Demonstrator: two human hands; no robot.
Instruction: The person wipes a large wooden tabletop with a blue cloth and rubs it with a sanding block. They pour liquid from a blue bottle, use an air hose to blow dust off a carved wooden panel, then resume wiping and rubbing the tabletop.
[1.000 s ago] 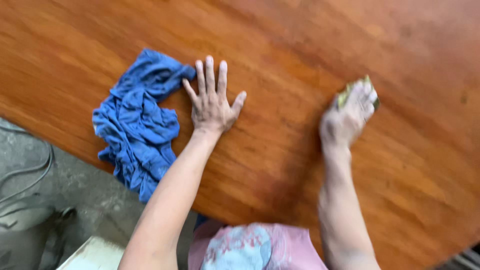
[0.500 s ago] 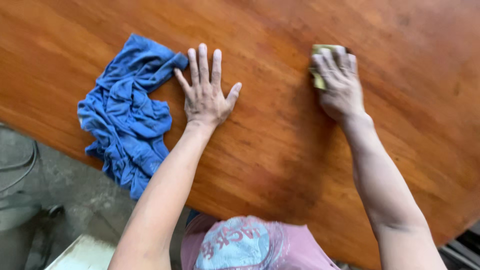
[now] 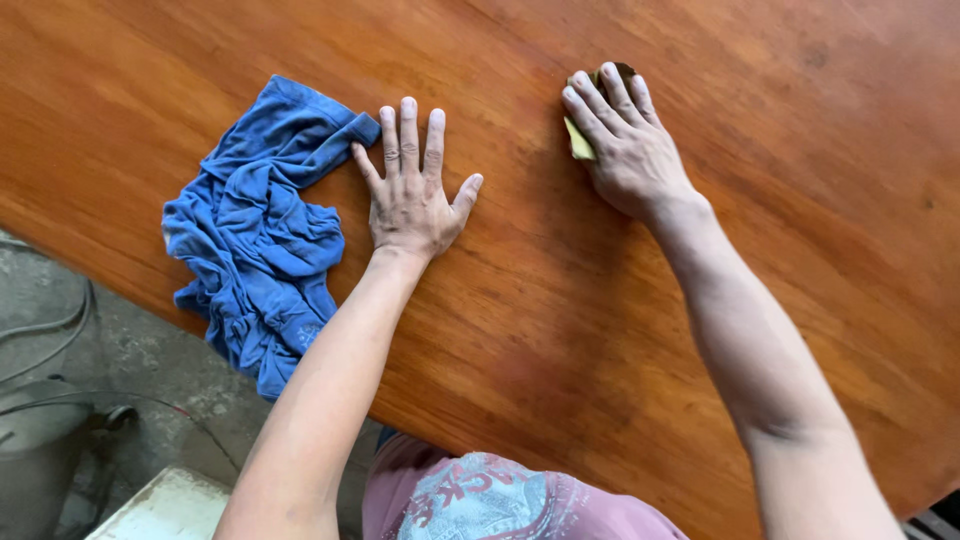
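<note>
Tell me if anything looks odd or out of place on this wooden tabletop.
Little stands out. The crumpled blue cloth hangs partly over the edge of the wooden tabletop, beside the left hand, which lies flat. The right hand presses a small yellowish pad on the wood. No spill or visible damage.

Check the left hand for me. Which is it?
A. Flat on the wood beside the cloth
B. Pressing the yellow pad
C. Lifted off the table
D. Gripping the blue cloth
A: the left hand lies palm-down, fingers spread, on the wooden table, just right of the blue cloth.
</note>
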